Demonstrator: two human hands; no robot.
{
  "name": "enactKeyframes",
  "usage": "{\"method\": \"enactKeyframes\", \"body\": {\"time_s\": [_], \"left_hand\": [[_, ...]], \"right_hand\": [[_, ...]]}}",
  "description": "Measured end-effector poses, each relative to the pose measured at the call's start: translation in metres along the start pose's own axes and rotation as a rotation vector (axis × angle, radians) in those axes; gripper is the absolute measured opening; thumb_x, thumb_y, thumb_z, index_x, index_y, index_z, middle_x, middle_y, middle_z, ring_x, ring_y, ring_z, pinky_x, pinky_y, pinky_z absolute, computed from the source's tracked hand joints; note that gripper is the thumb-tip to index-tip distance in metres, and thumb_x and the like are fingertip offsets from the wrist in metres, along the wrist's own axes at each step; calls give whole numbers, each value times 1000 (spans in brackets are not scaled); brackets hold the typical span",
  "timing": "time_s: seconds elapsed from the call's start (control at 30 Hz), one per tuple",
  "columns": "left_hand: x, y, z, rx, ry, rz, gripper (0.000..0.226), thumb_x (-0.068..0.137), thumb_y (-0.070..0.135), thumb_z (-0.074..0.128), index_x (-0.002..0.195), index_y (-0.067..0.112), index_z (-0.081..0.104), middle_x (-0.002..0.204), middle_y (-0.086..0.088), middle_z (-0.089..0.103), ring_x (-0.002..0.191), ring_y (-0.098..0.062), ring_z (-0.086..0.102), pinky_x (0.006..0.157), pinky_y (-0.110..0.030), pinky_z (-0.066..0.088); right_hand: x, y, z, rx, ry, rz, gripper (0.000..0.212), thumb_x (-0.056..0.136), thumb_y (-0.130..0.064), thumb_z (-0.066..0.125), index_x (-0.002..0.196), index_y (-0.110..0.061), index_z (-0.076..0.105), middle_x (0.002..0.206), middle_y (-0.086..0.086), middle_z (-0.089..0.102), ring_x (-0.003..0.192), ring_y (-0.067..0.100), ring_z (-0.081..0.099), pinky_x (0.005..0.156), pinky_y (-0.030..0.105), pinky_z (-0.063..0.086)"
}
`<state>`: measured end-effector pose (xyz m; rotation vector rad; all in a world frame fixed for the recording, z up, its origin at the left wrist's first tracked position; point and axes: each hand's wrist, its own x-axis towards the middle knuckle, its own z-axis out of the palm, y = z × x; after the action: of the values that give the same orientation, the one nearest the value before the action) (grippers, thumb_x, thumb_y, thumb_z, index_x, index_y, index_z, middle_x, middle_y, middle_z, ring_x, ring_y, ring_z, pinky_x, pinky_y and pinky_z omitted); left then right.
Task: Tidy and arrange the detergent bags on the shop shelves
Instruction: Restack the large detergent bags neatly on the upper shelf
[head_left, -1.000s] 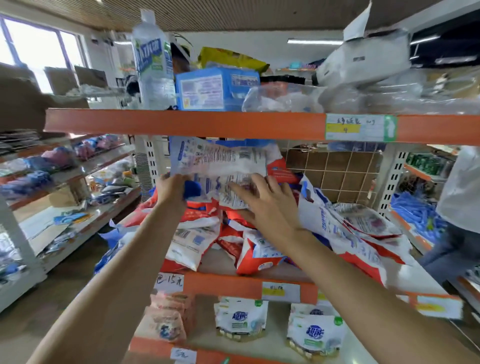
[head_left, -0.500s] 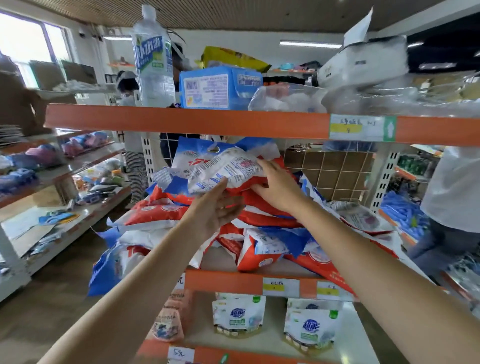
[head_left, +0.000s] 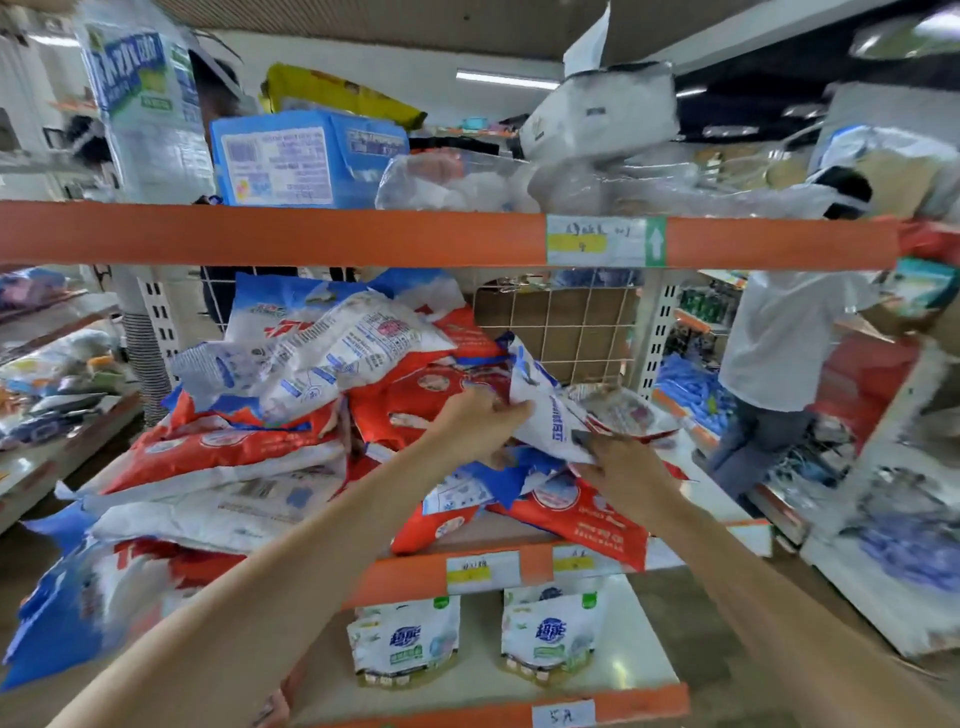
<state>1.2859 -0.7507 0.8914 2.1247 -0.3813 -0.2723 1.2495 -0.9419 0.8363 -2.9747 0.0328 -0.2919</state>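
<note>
White bag (head_left: 545, 415) gripped by both hands at shelf-edge (head_left: 405, 574).

The orange-edged middle shelf (head_left: 405, 574) carries a heap of red, white and blue detergent bags (head_left: 218, 457), piled highest at 9 o'clock, one red bag (head_left: 576, 519) overhanging its front edge.

Fingertips of both hands vanish behind the gripped white detergent bag (head_left: 550, 415). Beneath the grip, bags overlap, hiding lower ones. Print is blurred.

One head-worn view — close, facing the middle shelf (head_left: 405, 571), angled slightly down.
</note>
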Motion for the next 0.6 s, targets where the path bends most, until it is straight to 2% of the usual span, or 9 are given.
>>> {"method": "enactKeyframes", "body": {"time_s": [0.1, 0.17, 0.27, 0.37, 0.4, 0.43, 0.5, 0.57, 0.6], "left_hand": [[15, 14, 11, -220, -9, -75, 62, 81, 54, 64, 115, 2, 58, 96, -17, 71, 69, -26, 72, 70, -38, 60], [20, 22, 18, -197, -50, -112, 63, 77, 55, 69, 116, 6, 60, 102, -14, 69, 71, -27, 72, 68, -37, 61], [20, 20, 32, -106, -92, -121, 45, 81, 40, 71, 102, 2, 59, 88, -17, 69, 71, -27, 70, 66, -36, 60], [26, 16, 42, 4, 12, 5, 9, 88, 10, 57, 83, 6, 51, 75, -10, 59, 68, -25, 61, 49, -29, 52], [29, 16, 43, 65, 66, 50, 11, 87, 5, 51, 78, 9, 45, 71, -5, 52, 69, -24, 55, 46, -27, 44], [31, 17, 43, 101, 103, 88, 12, 87, 3, 48, 80, 11, 42, 69, -2, 46, 70, -22, 52, 46, -27, 39], [33, 19, 39, 108, 142, 133, 11, 91, 4, 48, 100, 9, 43, 75, 0, 46, 67, -16, 51, 42, -24, 41], [35, 20, 33, 144, 189, 189, 20, 91, 7, 50, 110, 6, 45, 82, -2, 51, 72, -16, 55, 50, -25, 42], [37, 20, 29, 172, 210, 224, 18, 91, 9, 53, 107, 4, 47, 84, -5, 54, 79, -21, 58, 56, -28, 40]], "right_hand": [[-4, -10, 1, -18, 294, -63, 24, 88, -8, 50, 108, -7, 64, 91, 16, 70, 80, 33, 67, 61, 34, 48], [-10, -9, 9, 8, 423, -106, 18, 78, -3, 59, 93, -3, 68, 74, 15, 69, 63, 33, 66, 52, 34, 50], [-24, -10, 17, 81, 355, -69, 24, 85, -14, 59, 102, -2, 69, 86, 17, 71, 79, 35, 68, 66, 37, 53], [-29, -12, 4, 139, 152, -84, 77, 79, -59, 22, 130, -10, 55, 118, 11, 65, 108, 28, 61, 87, 32, 45], [-30, -9, 1, 168, 80, -78, 81, 79, -65, 21, 137, -16, 48, 128, 6, 60, 115, 23, 56, 91, 28, 41], [-29, -4, -2, 248, 12, -72, 76, 83, -67, 28, 141, -21, 43, 133, 0, 56, 119, 18, 53, 93, 24, 38], [-34, 2, -14, 658, -86, 91, 54, 89, -62, 43, 131, -30, 54, 124, -12, 58, 111, 8, 55, 95, 20, 38], [-35, 14, -19, 902, -37, 302, 32, 94, -52, 43, 103, -32, 65, 104, -8, 66, 96, 10, 61, 88, 23, 42], [-31, 23, -18, 840, -26, 349, 30, 96, -47, 43, 101, -27, 65, 102, -1, 66, 95, 16, 62, 85, 24, 42]]}}
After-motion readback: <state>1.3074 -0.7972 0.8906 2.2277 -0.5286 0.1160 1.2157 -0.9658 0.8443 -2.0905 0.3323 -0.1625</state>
